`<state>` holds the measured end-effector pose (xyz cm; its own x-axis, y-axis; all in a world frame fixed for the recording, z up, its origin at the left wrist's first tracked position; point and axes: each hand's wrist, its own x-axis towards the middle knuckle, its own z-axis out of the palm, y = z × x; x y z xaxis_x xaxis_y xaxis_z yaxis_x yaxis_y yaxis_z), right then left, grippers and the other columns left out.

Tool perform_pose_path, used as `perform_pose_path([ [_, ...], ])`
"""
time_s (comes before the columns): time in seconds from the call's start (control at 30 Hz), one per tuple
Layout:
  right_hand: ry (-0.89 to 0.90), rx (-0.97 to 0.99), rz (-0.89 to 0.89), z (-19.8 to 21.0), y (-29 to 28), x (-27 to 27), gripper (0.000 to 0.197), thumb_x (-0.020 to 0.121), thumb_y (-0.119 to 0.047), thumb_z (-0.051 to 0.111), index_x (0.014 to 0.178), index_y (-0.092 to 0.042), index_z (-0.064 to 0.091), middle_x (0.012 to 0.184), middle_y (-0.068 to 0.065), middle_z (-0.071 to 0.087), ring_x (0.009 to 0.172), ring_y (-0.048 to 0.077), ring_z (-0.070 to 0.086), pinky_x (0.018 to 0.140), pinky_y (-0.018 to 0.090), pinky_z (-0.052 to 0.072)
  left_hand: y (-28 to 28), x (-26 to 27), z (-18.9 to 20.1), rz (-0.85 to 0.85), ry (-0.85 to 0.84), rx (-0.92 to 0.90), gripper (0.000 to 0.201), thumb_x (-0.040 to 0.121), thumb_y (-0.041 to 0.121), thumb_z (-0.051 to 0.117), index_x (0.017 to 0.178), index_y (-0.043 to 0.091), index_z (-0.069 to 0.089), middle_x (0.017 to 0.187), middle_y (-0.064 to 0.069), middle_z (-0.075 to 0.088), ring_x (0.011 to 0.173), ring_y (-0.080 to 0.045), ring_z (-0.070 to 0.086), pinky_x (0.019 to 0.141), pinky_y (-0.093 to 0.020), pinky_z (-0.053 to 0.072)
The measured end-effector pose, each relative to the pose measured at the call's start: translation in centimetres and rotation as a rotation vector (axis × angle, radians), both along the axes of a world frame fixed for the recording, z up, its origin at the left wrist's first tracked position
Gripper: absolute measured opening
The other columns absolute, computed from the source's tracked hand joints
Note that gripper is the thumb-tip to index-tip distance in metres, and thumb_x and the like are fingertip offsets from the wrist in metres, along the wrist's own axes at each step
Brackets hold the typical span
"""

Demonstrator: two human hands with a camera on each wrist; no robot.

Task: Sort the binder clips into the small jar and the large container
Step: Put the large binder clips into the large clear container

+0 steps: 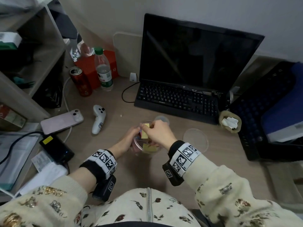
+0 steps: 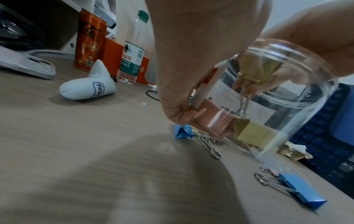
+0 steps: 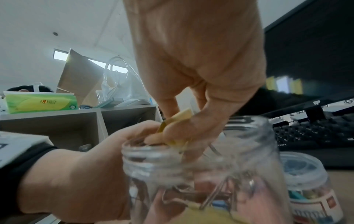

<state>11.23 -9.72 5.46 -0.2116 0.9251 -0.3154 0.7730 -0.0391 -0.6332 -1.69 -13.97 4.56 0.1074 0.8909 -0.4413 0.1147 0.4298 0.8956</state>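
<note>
My left hand [image 1: 131,136] grips the clear large container [image 1: 139,145] by its side, tilted above the desk. Pink and yellow binder clips [image 2: 254,133] lie inside it. My right hand [image 1: 147,126] pinches a yellow binder clip [image 1: 145,134] at the container's mouth [image 3: 201,153], its wire handles pointing in. The small jar [image 3: 310,181], with its lid on and small clips inside, stands just behind on the right. Two blue binder clips [image 2: 182,131] [image 2: 300,189] lie on the desk under the container.
A round clear lid [image 1: 196,140] lies right of the hands. Behind are a keyboard [image 1: 178,100] and a monitor [image 1: 196,53]. On the left are a white controller [image 1: 98,118], a phone [image 1: 62,121], a can [image 1: 80,82] and a bottle [image 1: 103,69]. A black crate [image 1: 268,112] stands at the right.
</note>
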Motion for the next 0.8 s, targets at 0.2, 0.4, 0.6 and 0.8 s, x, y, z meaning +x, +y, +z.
perform_pose_path([
  [0.2, 0.098, -0.085, -0.051, -2.2, 0.0, 0.0, 0.055, 0.09, -0.059, 0.046, 0.089, -0.008, 0.065, 0.081, 0.01, 0.071, 0.065, 0.024, 0.072, 0.066, 0.046, 0.06, -0.1, 0.1, 0.0, 0.012, -0.016, 0.026, 0.034, 0.104, 0.017, 0.025, 0.088, 0.018, 0.055, 0.046, 0.013, 0.063, 0.04, 0.007, 0.054, 0.04, -0.004, 0.033],
  [0.4, 0.18, -0.19, 0.035, -3.2, -0.5, -0.1, 0.054, 0.085, -0.06, 0.035, 0.099, -0.018, 0.066, 0.098, 0.008, 0.071, 0.095, 0.026, 0.068, 0.084, 0.051, 0.054, 0.2, -0.7, -1.2, 0.06, 0.007, 0.052, 0.03, 0.104, 0.015, 0.027, 0.094, 0.014, 0.056, 0.046, 0.011, 0.059, 0.041, 0.007, 0.052, 0.04, -0.004, 0.033],
  [0.6, 0.289, 0.044, -0.132, -1.7, 0.5, 1.3, 0.041, 0.093, -0.053, 0.043, 0.083, -0.02, 0.066, 0.069, 0.001, 0.07, 0.065, 0.019, 0.07, 0.066, 0.049, 0.058, 0.3, -2.9, -3.0, 0.113, 0.005, -0.051, 0.032, 0.103, 0.024, 0.03, 0.112, 0.01, 0.057, 0.072, 0.003, 0.054, 0.052, 0.006, 0.054, 0.042, -0.005, 0.037],
  [0.8, 0.076, 0.072, -0.131, -3.7, 2.0, 2.8, 0.029, 0.089, -0.043, 0.047, 0.091, -0.021, 0.066, 0.086, -0.001, 0.07, 0.079, 0.023, 0.065, 0.073, 0.04, 0.054, 0.8, -5.6, -3.1, 0.242, -0.029, -0.095, 0.038, 0.104, 0.02, 0.025, 0.082, 0.014, 0.057, 0.061, 0.004, 0.061, 0.044, 0.005, 0.057, 0.041, -0.007, 0.039],
])
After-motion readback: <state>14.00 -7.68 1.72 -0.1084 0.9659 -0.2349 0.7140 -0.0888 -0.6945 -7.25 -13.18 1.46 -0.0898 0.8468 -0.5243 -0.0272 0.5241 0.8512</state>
